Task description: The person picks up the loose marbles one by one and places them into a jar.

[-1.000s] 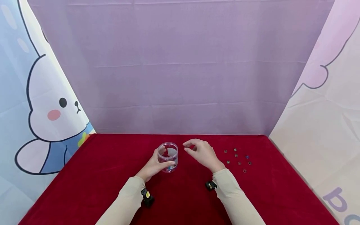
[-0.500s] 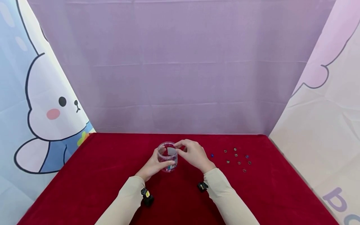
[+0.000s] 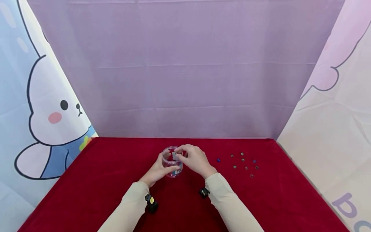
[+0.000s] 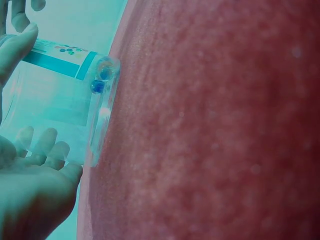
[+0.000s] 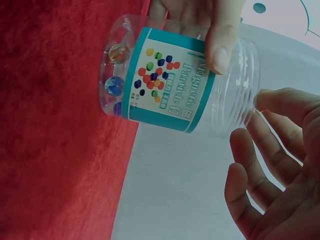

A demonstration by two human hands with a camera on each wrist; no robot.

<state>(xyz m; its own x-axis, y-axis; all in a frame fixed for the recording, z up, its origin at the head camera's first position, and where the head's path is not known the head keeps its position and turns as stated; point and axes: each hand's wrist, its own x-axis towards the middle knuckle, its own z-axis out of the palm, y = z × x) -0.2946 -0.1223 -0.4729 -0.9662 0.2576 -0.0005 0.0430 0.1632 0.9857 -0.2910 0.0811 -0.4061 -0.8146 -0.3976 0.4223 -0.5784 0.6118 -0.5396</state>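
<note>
My left hand [image 3: 157, 169] grips a clear plastic jar [image 5: 230, 85], fingers and thumb around its sides. The jar has a teal and white label [image 5: 165, 80] and stands upright with its mouth uncovered. At its bottom lie a few glass marbles, among them an amber one [image 5: 119, 54] and a blue one [image 5: 114, 86]. Over the jar's rim is my right hand [image 3: 195, 158], its fingertips right at the mouth. It pinches a small orange marble [image 5: 261, 102], mostly hidden by the fingers.
Several marbles lie scattered on the red cloth [image 3: 278, 199] to the right, including a blue marble [image 3: 218, 160] nearest the right hand and another blue marble [image 3: 254, 161]. A purple curtain [image 3: 185, 71] hangs behind the table, with printed sheets [image 3: 333, 135] at both sides.
My right hand has moved left from beside the jar to over its mouth. The blue marble it covered has come into view. My left hand stays on the jar.
</note>
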